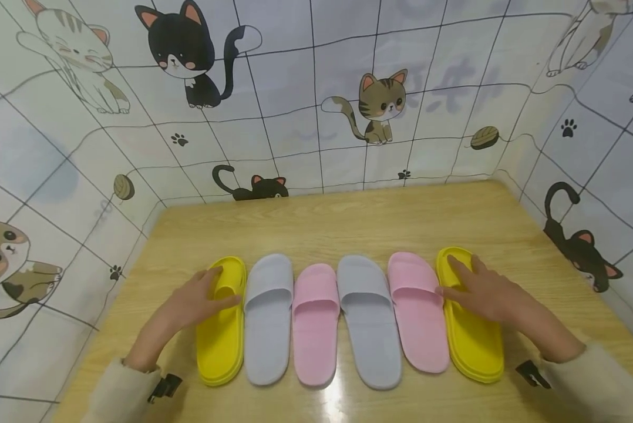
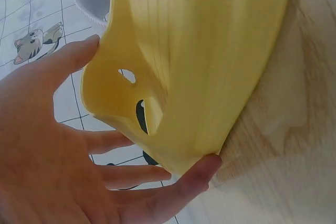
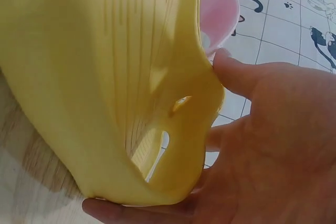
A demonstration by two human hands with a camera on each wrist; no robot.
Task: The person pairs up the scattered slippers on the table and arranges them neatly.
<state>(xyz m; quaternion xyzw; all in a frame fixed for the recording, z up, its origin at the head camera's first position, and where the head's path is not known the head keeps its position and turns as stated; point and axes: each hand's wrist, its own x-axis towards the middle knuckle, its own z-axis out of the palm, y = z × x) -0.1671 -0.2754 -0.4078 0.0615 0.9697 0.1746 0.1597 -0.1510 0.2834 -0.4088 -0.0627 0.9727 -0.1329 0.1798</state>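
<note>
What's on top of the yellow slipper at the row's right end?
The right hand rests on the front of that yellow slipper; nothing else shows on it. The head view can't show what the hand covers.

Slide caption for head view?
Left hand and right hand on the outer yellow slippers, grey slippers and pink slippers alternating between, on a wood-grain tabletop.

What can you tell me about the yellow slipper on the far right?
The yellow slipper looks like moulded plastic or foam, with fine grooves and small openings visible in the right wrist view. It lies at the right end of the row on the wood-patterned table, toe away from the person, slightly angled, close beside a pink slipper. The right hand holds its front, partly covering it, thumb at one edge.
</note>
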